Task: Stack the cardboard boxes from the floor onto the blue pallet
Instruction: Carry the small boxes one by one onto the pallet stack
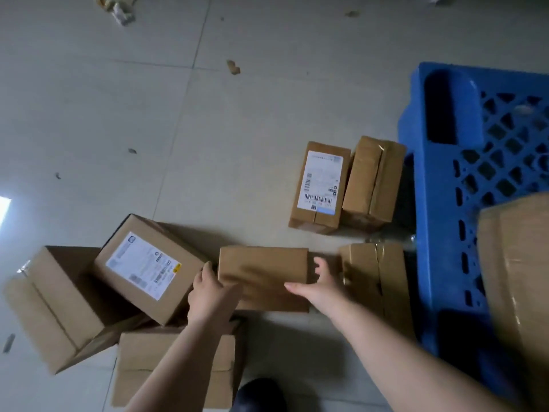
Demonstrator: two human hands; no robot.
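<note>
Your left hand and right hand clasp the two ends of a plain matte flat cardboard box on the grey tiled floor, left of the blue pallet with its glossy lattice deck, where a taped box is blurred and cut off.
</note>
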